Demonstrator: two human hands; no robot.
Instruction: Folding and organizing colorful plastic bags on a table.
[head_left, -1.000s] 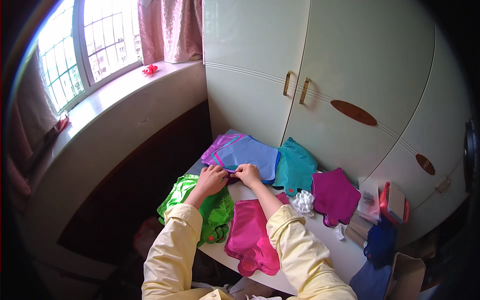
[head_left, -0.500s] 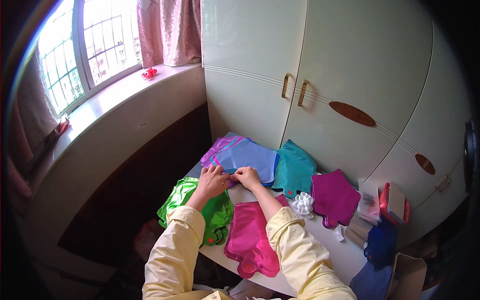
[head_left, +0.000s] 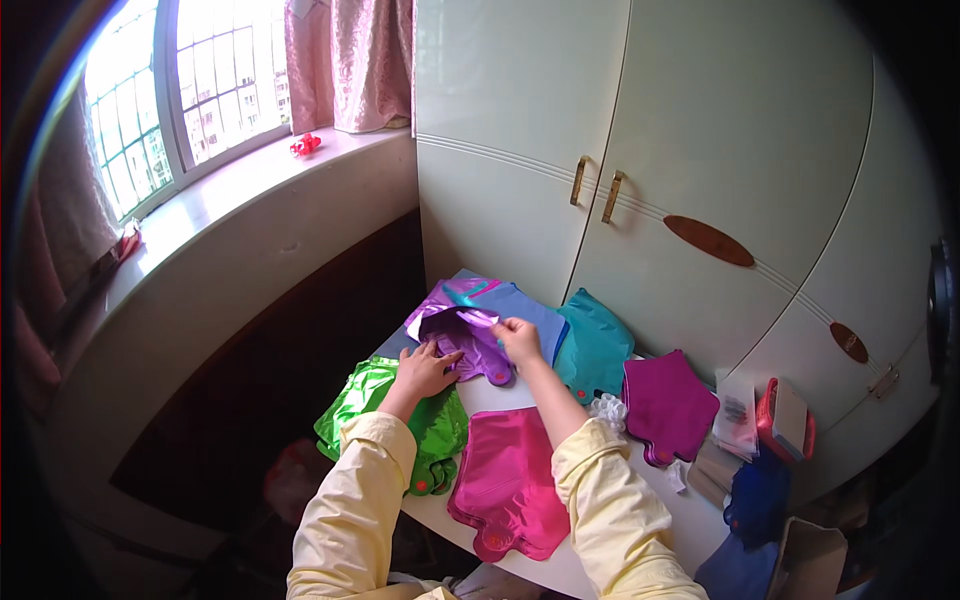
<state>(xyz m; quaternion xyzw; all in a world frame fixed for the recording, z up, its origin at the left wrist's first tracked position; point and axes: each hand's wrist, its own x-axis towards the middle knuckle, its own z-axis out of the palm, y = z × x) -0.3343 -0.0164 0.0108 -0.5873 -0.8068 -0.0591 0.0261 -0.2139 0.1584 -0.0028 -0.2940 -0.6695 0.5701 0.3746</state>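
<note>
In the middle of the table lies a pile of flat purple foil balloons (head_left: 480, 357), with a rounded tab at its near end. My right hand (head_left: 518, 343) pinches an edge of the top purple foil balloon and lifts it, so it folds up and shows a dark gap beneath. My left hand (head_left: 428, 370), fingers spread, rests at the pile's near left edge. Close to its wrist sits a stack of shiny green foil balloons (head_left: 440, 430). Pink ones (head_left: 505, 480) lie between my forearms. Blue (head_left: 545, 318) and teal (head_left: 592, 345) ones lie behind my right hand.
Magenta foil balloons (head_left: 670, 405) and a coil of white ribbon (head_left: 608, 411) are on the right of the white table (head_left: 650, 478). A red box (head_left: 782, 418), dark blue foil (head_left: 757, 495) and an open carton (head_left: 812, 560) stand beyond. A white wardrobe (head_left: 520, 220) backs the table.
My right hand has moved right and up, pulling the purple foil edge over and uncovering more purple. My left hand has shifted slightly nearer, its fingers now spread.
</note>
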